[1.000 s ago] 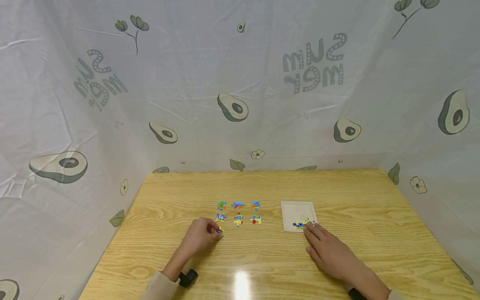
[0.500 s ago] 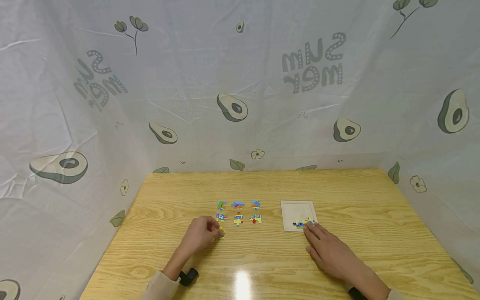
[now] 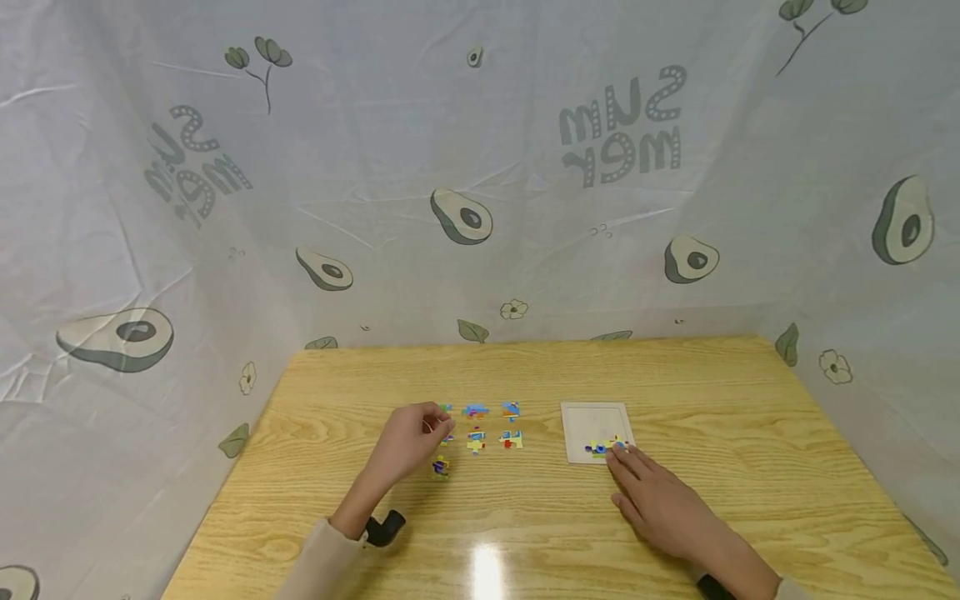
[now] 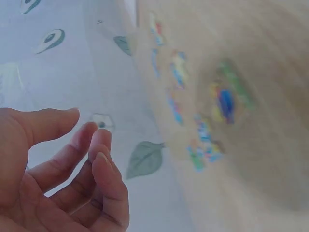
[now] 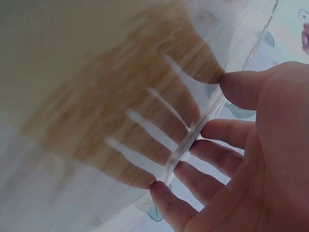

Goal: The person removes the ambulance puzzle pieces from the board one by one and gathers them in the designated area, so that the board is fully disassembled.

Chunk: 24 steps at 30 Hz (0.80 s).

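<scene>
My left hand (image 3: 408,437) hovers over the left end of the jigsaw piece rows, partly covering two pieces there. In the left wrist view, its thumb and loosely bent fingers (image 4: 110,176) stand apart with nothing between them. A purple and yellow jigsaw piece (image 3: 440,467) lies on the table just below that hand. My right hand (image 3: 663,508) rests with straight fingers on the lower right of a pale square puzzle tray (image 3: 594,418). Several joined colourful pieces (image 3: 600,448) lie along the tray's bottom, some hidden by the fingertips.
More loose jigsaw pieces lie in rows mid-table, among them a blue and pink one (image 3: 476,411), a yellow and blue one (image 3: 476,442) and a red and yellow one (image 3: 512,440). A printed cloth (image 3: 525,250) hangs behind and beside the wooden table (image 3: 360,383).
My left hand has let go of the purple and yellow piece, which now lies uncovered, and has moved up and slightly right over the left column. The right hand stays put.
</scene>
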Each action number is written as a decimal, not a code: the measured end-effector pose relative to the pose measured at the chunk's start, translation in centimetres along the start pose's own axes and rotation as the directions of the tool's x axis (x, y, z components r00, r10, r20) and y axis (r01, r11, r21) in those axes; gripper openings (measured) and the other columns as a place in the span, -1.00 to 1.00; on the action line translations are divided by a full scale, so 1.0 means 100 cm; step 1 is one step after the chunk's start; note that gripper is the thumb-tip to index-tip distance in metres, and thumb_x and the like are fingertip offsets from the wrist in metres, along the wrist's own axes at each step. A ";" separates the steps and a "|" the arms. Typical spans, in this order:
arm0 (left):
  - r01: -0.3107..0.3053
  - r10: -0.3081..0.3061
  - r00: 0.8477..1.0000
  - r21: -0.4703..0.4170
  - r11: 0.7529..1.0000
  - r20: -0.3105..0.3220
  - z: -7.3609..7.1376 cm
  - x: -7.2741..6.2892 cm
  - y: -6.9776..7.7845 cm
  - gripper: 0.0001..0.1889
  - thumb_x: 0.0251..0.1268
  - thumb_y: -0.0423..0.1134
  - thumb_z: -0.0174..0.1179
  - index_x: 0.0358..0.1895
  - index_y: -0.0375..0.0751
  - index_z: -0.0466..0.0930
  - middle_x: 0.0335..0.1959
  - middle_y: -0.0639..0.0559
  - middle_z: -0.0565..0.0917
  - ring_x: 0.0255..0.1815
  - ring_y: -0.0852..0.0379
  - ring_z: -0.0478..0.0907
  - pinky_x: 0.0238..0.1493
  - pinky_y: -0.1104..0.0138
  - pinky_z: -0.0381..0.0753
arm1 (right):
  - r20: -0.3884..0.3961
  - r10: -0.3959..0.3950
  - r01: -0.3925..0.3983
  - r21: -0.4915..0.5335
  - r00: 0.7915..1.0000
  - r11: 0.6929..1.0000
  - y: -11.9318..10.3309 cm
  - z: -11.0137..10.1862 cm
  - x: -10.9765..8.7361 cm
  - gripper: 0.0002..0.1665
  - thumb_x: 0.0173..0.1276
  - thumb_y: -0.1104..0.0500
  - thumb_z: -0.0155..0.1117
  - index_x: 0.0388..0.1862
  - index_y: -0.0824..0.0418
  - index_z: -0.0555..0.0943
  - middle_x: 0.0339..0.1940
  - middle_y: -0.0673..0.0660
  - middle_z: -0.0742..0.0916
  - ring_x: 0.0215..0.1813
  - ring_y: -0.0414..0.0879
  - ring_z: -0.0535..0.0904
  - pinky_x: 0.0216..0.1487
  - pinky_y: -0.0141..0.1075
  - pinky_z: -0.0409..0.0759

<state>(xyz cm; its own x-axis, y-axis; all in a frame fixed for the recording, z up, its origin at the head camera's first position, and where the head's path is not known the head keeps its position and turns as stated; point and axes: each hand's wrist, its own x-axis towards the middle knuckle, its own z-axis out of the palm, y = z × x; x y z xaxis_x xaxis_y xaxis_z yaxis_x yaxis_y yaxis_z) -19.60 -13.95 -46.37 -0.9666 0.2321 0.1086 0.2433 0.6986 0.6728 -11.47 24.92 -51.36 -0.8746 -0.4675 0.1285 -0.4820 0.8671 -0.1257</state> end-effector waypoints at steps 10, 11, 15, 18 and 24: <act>-0.131 0.133 0.989 -0.024 0.991 0.070 0.005 0.026 0.044 -0.83 0.56 -0.13 0.24 -0.10 -0.11 0.77 -0.36 0.04 0.74 -0.46 0.25 0.54 -0.40 0.38 0.54 | 0.014 0.018 -0.018 0.006 1.000 1.000 -0.001 -0.001 -0.001 -0.39 0.57 0.03 0.28 0.44 0.35 0.55 0.48 0.33 0.60 0.51 0.31 0.51 0.43 0.12 0.53; -0.149 0.151 0.985 -0.028 0.988 0.084 0.007 0.028 0.049 -0.82 0.57 -0.12 0.23 -0.08 -0.10 0.77 -0.36 0.04 0.74 -0.45 0.26 0.54 -0.38 0.38 0.54 | 0.012 0.021 -0.021 0.008 1.000 1.000 -0.001 -0.001 -0.001 -0.39 0.56 0.04 0.29 0.44 0.35 0.55 0.48 0.33 0.60 0.51 0.31 0.51 0.43 0.12 0.53; -0.197 0.201 0.970 -0.043 0.979 0.139 0.023 0.038 0.066 -0.81 0.59 -0.11 0.21 -0.06 -0.08 0.77 -0.36 0.09 0.72 -0.42 0.27 0.54 -0.33 0.38 0.56 | 0.014 0.021 -0.021 0.010 1.000 1.000 -0.003 -0.001 -0.001 -0.39 0.55 0.06 0.31 0.44 0.37 0.54 0.47 0.34 0.60 0.49 0.32 0.52 0.41 0.12 0.54; -0.212 0.218 0.960 -0.053 0.976 0.177 0.039 0.043 0.081 -0.80 0.60 -0.10 0.21 -0.04 -0.09 0.77 -0.36 0.13 0.71 -0.41 0.29 0.54 -0.30 0.40 0.56 | 0.009 0.006 -0.006 -0.001 1.000 1.000 -0.003 -0.004 0.002 -0.39 0.53 0.06 0.32 0.43 0.36 0.55 0.44 0.34 0.61 0.47 0.30 0.55 0.38 0.12 0.57; -0.261 0.258 0.924 -0.027 0.965 0.281 0.073 0.053 0.099 -0.77 0.60 -0.08 0.21 0.01 -0.13 0.74 -0.31 0.12 0.71 -0.42 0.37 0.52 -0.32 0.48 0.54 | 0.006 -0.007 0.007 -0.001 1.000 1.000 -0.005 -0.007 0.007 -0.41 0.50 0.07 0.36 0.40 0.34 0.56 0.39 0.32 0.63 0.41 0.25 0.59 0.30 0.12 0.63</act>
<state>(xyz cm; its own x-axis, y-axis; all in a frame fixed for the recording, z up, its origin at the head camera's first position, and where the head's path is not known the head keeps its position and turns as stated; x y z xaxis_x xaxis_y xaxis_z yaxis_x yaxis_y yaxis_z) -21.74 -0.84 -44.45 -0.8081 0.5851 0.0685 0.4852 0.5953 0.6405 -11.80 24.34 -50.48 -0.8715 -0.4746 0.1237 -0.4881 0.8640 -0.1234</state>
